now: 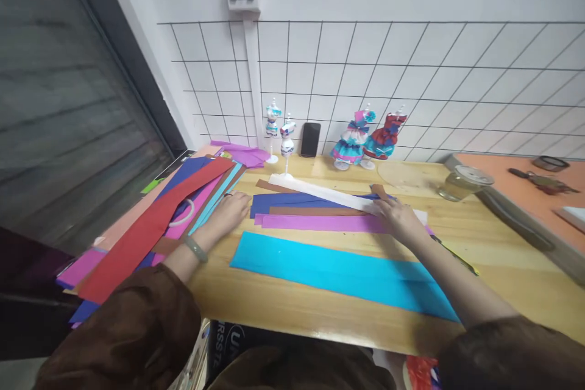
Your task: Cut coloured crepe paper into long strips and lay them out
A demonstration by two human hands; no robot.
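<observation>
My right hand (pixel 397 217) is closed at the right end of a white strip (pixel 320 191), which slants across other strips. Under and around it lie dark blue (pixel 262 202), brown (pixel 311 211) and purple (pixel 320 223) strips, apparently crepe paper or cloth. My left hand (pixel 234 210) rests on the table beside the left pile, its fingers loosely apart near the light blue strips (pixel 210 204), with nothing visible in it. A wide turquoise strip (pixel 329 268) lies flat in front of both hands. Across the left pile runs a red strip (pixel 146 234), near a white ring (pixel 183 213).
Small dress-form stands, two wrapped in strips (pixel 287 141) and two in ruffled dresses (pixel 351 141), line the wall beside a phone (pixel 310 139). A lidded glass jar (pixel 464 183) stands right. A yellow-black cutter (pixel 454 254) lies beyond my right forearm. Keys (pixel 543 181) lie on the orange surface.
</observation>
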